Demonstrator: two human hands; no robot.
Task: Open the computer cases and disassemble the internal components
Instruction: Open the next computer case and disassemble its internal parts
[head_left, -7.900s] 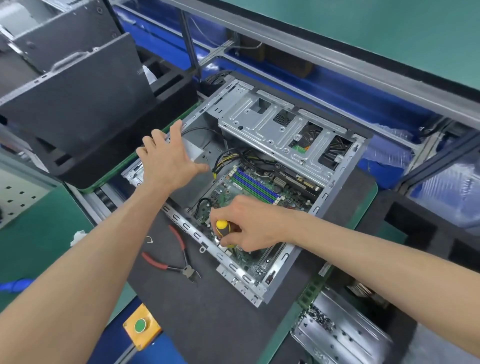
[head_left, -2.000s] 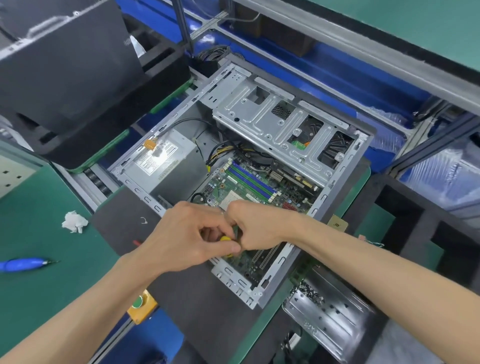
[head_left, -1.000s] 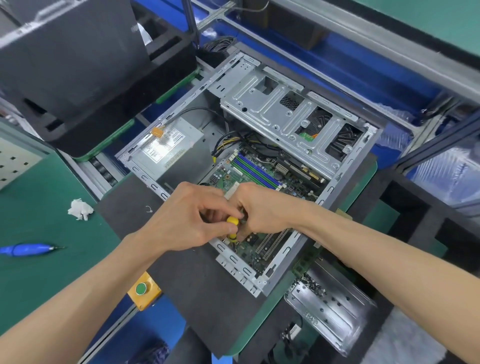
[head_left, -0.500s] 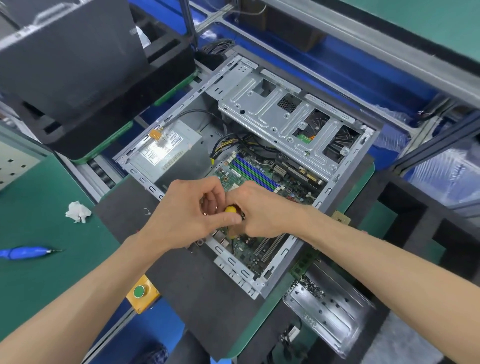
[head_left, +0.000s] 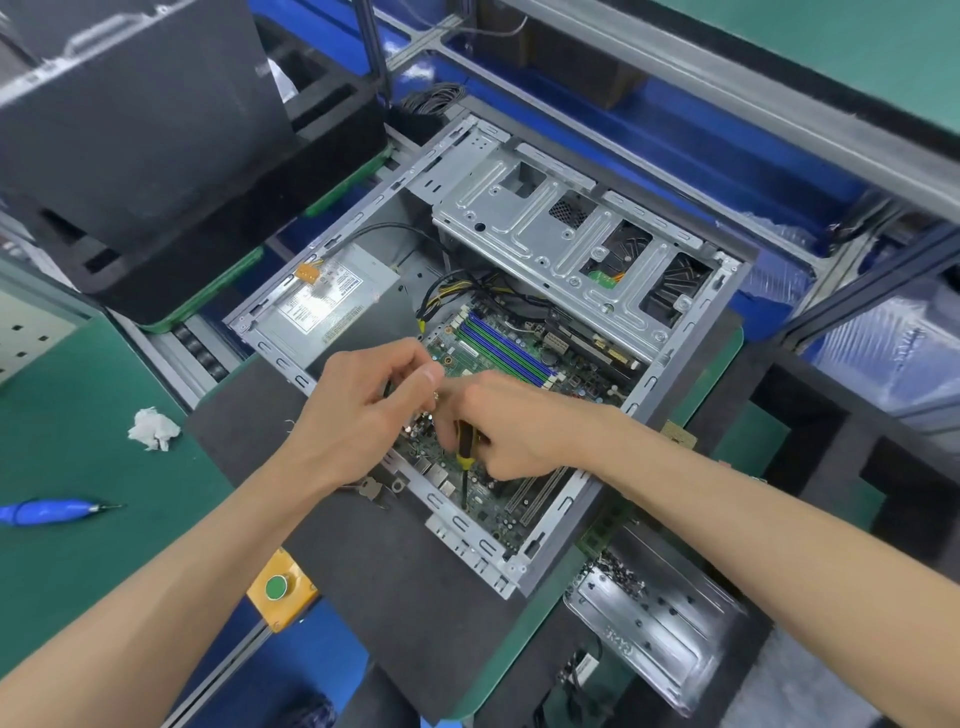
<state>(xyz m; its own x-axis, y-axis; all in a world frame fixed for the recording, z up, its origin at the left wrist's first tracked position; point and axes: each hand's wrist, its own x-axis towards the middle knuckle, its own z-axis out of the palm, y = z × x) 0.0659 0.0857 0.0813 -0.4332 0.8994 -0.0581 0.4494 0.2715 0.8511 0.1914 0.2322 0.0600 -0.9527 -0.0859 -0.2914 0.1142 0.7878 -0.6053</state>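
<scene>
Computer case: grey steel, side panel off, lying flat on a dark mat at bench centre. Drive cage: silver, far side. Power supply: grey, labelled, left corner. Motherboard: green, blue-and-green slots. Right hand: curled round a yellow-black screwdriver, tip down on the board. Left hand: fingers curled, thumb and forefinger pinched together; contents cannot be told.
</scene>
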